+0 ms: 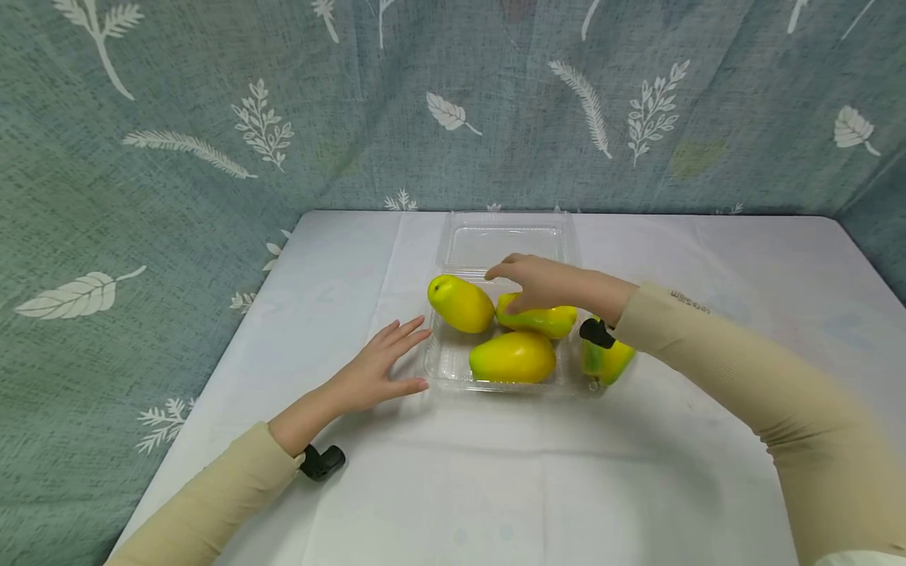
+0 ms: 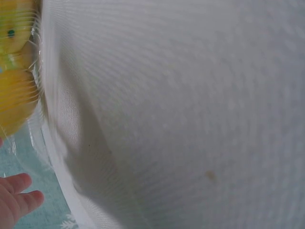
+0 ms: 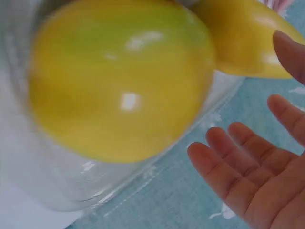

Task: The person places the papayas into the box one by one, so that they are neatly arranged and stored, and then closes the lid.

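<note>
A clear plastic clamshell box (image 1: 446,365) lies with its lid (image 1: 506,240) folded back. Inside are a plump yellow fruit (image 1: 460,305), a curved yellow-green fruit (image 1: 545,321) and a papaya-like fruit (image 1: 515,358). Over the curved fruit hovers my right hand (image 1: 535,281); in the right wrist view its fingers (image 3: 209,162) are spread apart from the thumb, gripping nothing. My left hand (image 1: 378,368) stays beside the box's left wall, fingers outstretched and holding nothing. Yellow fruit (image 2: 16,100) shows through the box wall in the left wrist view.
Another yellow-green fruit (image 1: 610,363) sits at the box's right side, partly hidden by the right wrist camera (image 1: 597,333). A white cloth covers the table (image 1: 460,487). Behind and to the left hangs a leaf-patterned grey-green curtain (image 1: 354,118).
</note>
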Action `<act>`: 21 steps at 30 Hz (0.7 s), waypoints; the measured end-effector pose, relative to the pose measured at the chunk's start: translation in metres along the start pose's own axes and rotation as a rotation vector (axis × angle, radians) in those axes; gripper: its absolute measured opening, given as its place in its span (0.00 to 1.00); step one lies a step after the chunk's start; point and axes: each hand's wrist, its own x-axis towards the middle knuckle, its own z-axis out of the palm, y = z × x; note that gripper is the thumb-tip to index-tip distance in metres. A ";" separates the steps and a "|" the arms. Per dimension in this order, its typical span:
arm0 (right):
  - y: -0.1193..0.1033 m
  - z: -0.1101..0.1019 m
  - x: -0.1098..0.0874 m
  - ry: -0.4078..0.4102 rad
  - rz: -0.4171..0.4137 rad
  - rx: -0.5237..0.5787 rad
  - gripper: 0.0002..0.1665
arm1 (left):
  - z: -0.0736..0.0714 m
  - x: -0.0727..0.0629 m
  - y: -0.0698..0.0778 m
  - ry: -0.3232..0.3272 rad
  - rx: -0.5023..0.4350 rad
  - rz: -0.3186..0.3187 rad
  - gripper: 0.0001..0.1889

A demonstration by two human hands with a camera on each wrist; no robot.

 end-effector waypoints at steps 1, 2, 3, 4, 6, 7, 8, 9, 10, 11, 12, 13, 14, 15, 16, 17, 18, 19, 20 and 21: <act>0.002 0.002 -0.003 0.000 0.006 0.000 0.34 | 0.000 0.000 0.000 -0.001 0.001 -0.002 0.38; 0.003 0.003 -0.005 0.002 0.013 -0.004 0.33 | 0.000 0.000 0.000 -0.001 0.003 -0.002 0.39; 0.005 0.005 -0.008 0.006 0.019 -0.010 0.33 | 0.000 0.000 0.000 0.000 0.004 -0.002 0.39; 0.007 0.007 -0.009 0.008 0.029 -0.013 0.33 | 0.000 0.000 0.000 0.001 0.003 -0.001 0.39; 0.010 0.009 -0.012 0.013 0.038 -0.025 0.32 | 0.000 0.000 0.000 0.004 0.003 0.001 0.39; 0.012 0.011 -0.013 0.012 0.042 -0.034 0.32 | 0.000 0.000 0.000 0.005 0.004 0.003 0.39; 0.013 0.011 -0.014 0.010 0.047 -0.040 0.32 | 0.000 0.000 0.000 0.006 0.004 0.002 0.39; 0.014 0.012 -0.015 0.005 0.051 -0.044 0.32 | 0.000 0.000 -0.001 0.006 0.004 0.000 0.39; 0.014 0.013 -0.016 0.000 0.055 -0.046 0.32 | 0.001 0.000 -0.001 0.005 0.003 -0.002 0.39; 0.015 0.013 -0.016 -0.004 0.058 -0.047 0.32 | 0.001 0.000 -0.001 0.004 0.004 -0.004 0.39; 0.015 0.014 -0.017 -0.008 0.063 -0.049 0.33 | 0.001 0.000 -0.002 0.003 0.004 -0.005 0.39; 0.016 0.014 -0.018 -0.012 0.067 -0.048 0.33 | 0.001 0.000 -0.002 0.003 0.003 -0.006 0.39; 0.016 0.014 -0.019 -0.013 0.071 -0.046 0.33 | 0.001 0.000 -0.002 0.002 0.002 -0.008 0.39; 0.016 0.014 -0.019 -0.013 0.079 -0.042 0.33 | 0.001 0.000 -0.002 0.001 0.000 -0.009 0.39; 0.017 0.015 -0.020 -0.011 0.084 -0.042 0.33 | 0.001 0.000 -0.002 0.000 -0.002 -0.010 0.39; 0.017 0.015 -0.020 -0.009 0.089 -0.042 0.33 | 0.001 0.000 -0.002 -0.001 -0.005 -0.011 0.39; 0.017 0.015 -0.020 -0.007 0.095 -0.040 0.33 | 0.001 0.000 -0.002 -0.002 -0.008 -0.013 0.39; 0.018 0.015 -0.020 -0.005 0.098 -0.040 0.33 | 0.001 0.000 -0.002 -0.003 -0.010 -0.014 0.39; 0.019 0.016 -0.020 -0.005 0.104 -0.038 0.33 | 0.001 0.000 -0.002 -0.004 -0.012 -0.015 0.39; 0.019 0.016 -0.020 -0.006 0.111 -0.035 0.33 | 0.001 -0.001 -0.002 -0.004 -0.015 -0.016 0.39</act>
